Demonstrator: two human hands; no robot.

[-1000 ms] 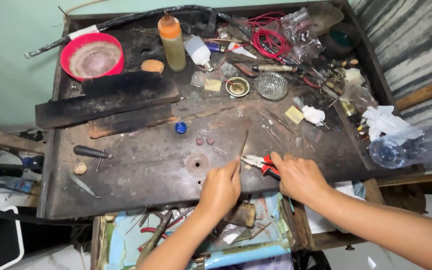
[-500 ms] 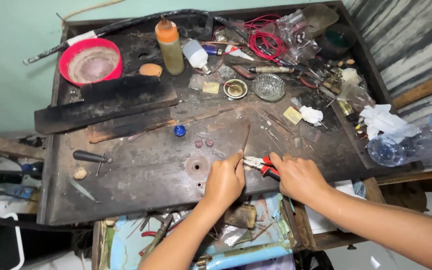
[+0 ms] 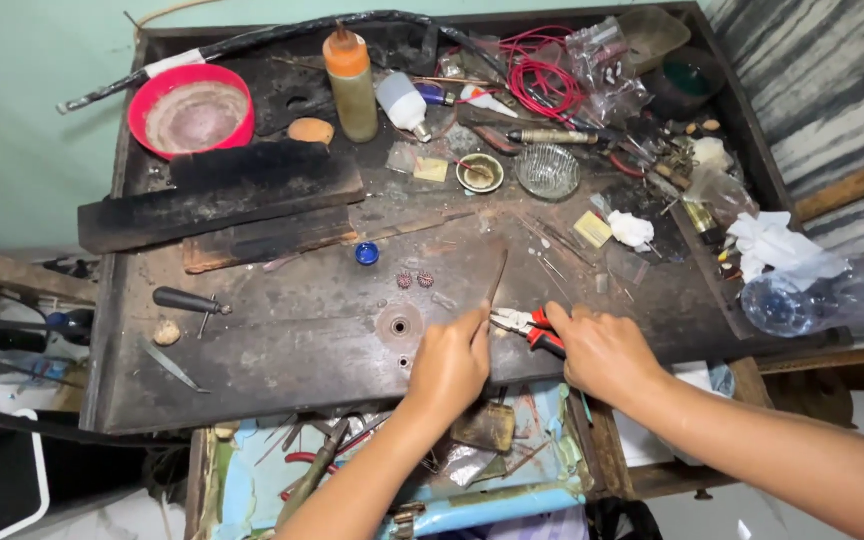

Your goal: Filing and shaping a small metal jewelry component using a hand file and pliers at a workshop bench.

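Near the front edge of a dark, stained workbench [image 3: 282, 340], my left hand [image 3: 449, 365] pinches a thin metal rod [image 3: 495, 278] that slants up and away from it. My right hand [image 3: 604, 352] grips red-handled pliers [image 3: 524, 324], whose jaws point left toward my left fingertips. Two small reddish beads [image 3: 414, 280] and a round metal washer [image 3: 398, 326] lie just left of my left hand.
A red bowl [image 3: 192, 112], an orange-capped bottle [image 3: 351, 72], black slabs [image 3: 220, 195], red wire [image 3: 542, 80], a glass dish [image 3: 548, 170], a blue cap [image 3: 367, 253] and an awl [image 3: 190, 301] lie on the bench. A plastic bottle [image 3: 822, 290] rests at right. An open drawer [image 3: 382, 470] sits below.
Both hands stay at the same spot near the front edge, with only slight shifts; the view has moved a little.
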